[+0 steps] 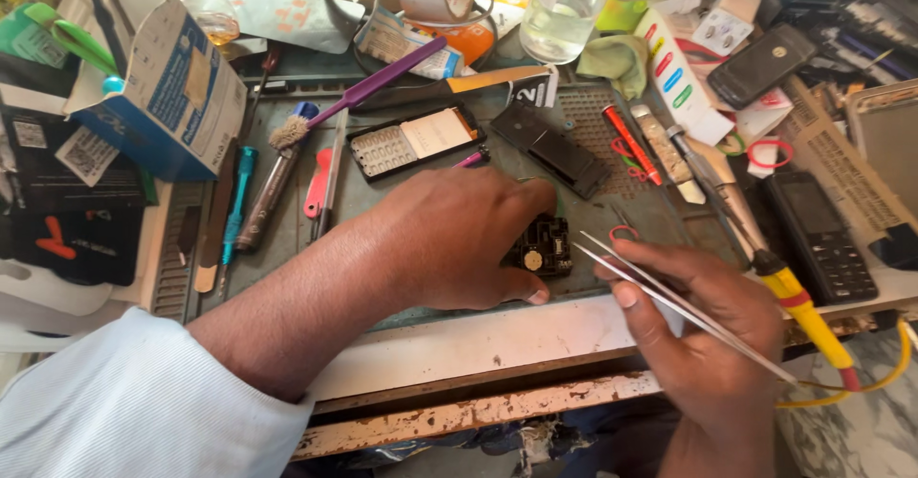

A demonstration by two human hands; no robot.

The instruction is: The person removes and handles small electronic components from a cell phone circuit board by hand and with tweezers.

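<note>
One small circuit board (541, 247), pinned under your left hand (459, 239), lies just left of the tweezers (669, 301) pinched in your right hand (712, 344).

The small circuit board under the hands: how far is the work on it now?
Done: the phone is apart; its keypad frame and a black cover lie on the mat. In hand: the left hand pins the circuit board, and the right hand holds tweezers just beside it. Left: the board is still out of its casing, nothing reassembled.
</note>
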